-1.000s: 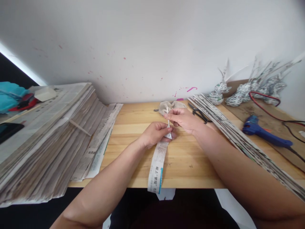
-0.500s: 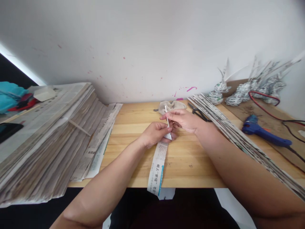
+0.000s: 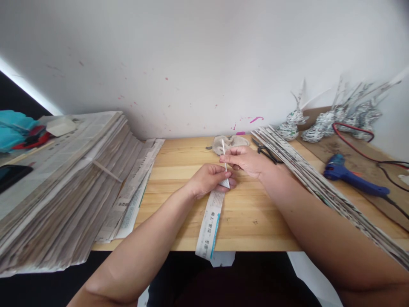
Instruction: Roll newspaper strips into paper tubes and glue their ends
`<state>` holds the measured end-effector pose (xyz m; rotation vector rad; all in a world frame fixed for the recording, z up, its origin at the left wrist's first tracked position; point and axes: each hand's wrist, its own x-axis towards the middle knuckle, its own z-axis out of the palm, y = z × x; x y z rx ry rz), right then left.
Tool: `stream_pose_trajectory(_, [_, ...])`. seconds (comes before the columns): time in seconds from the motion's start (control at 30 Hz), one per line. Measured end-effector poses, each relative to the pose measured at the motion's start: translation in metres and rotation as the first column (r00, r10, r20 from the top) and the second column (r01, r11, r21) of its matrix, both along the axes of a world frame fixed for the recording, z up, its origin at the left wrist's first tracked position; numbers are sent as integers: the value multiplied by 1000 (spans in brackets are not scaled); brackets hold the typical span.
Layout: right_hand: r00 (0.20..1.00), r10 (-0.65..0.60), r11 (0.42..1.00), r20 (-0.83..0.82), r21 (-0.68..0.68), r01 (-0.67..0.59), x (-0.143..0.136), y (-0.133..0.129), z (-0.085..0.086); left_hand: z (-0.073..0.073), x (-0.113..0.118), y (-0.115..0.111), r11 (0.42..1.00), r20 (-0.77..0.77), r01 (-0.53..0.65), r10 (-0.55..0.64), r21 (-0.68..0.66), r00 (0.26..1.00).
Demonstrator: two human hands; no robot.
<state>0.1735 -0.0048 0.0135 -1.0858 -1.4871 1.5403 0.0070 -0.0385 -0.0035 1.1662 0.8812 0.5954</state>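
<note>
A newspaper strip [image 3: 209,228] hangs down from my hands and droops over the table's front edge. Its upper end is rolled into a thin, pointed white tube that stands up between my fingers. With thumb and fingers, my left hand [image 3: 209,179] pinches the strip where the flat paper turns into the roll. Just above and to the right, my right hand [image 3: 241,160] is closed on the thin tube near its tip. Part of the rolled section is hidden behind my fingers.
Left stands a tall newspaper stack [image 3: 73,183], with loose strips [image 3: 137,183] beside it. Behind my hands lie a cloth [image 3: 220,145] and black scissors [image 3: 268,153]. On the right are paper rods [image 3: 300,179], a blue glue gun [image 3: 354,177] and woven paper figures [image 3: 315,128].
My right fingers have shifted slightly on the thin tube, which now stands a little more upright. The strip's hanging end has swung slightly left. My left hand stays almost in place.
</note>
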Motion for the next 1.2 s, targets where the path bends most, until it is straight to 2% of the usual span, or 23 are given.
stream_pose_trajectory(0.07, [995,-98,995,-21,11,98,-1,1,-1,0,0,0,1000,-14,-5,5,-3,1000])
stream_pose_trajectory(0.1, [994,-102,995,-22,12,103,-1,1,-1,1,0,0,1000,-16,-6,6,-5,1000])
stream_pose_trajectory(0.27, [996,90,996,15,24,-90,2,1,1,0,-1,1,1000,3,-6,6,-7,1000])
stream_pose_trajectory(0.43, [995,-97,995,-6,36,98,-1,2,-5,-2,0,1,999,-1,10,-10,-41,1000])
stream_pose_trajectory(0.5, [999,-52,999,-7,8,52,-1,2,-5,-2,0,1,999,8,16,-16,-37,1000])
stream_pose_trajectory(0.6, [994,106,994,2,-41,-105,1,1,-4,-1,-1,1,999,25,21,-20,-26,999])
stream_pose_trajectory(0.63, [994,112,993,2,-46,-112,1,1,-4,-2,-1,1,999,27,22,-21,-25,999])
stream_pose_trajectory(0.77, [994,-100,994,-39,-43,98,-2,2,-4,-3,-1,1,999,28,26,-26,-26,999])
stream_pose_trajectory(0.83, [989,-135,990,-60,-36,133,-2,2,-4,-3,-1,1,999,25,32,-31,-27,999])
stream_pose_trajectory(1.0, [990,142,990,-1,-10,-142,5,2,-2,-1,-1,1,999,24,31,-30,-32,999])
stream_pose_trajectory(1.03, [990,137,991,12,-4,-137,5,2,-2,-1,-1,1,999,30,32,-31,-30,999])
stream_pose_trajectory(1.13, [1000,-14,1000,18,6,14,3,1,-1,-1,-1,0,999,35,25,-23,-30,999])
stream_pose_trajectory(1.2, [999,-31,999,20,7,31,3,0,-1,-1,-1,1,999,28,25,-24,-34,999])
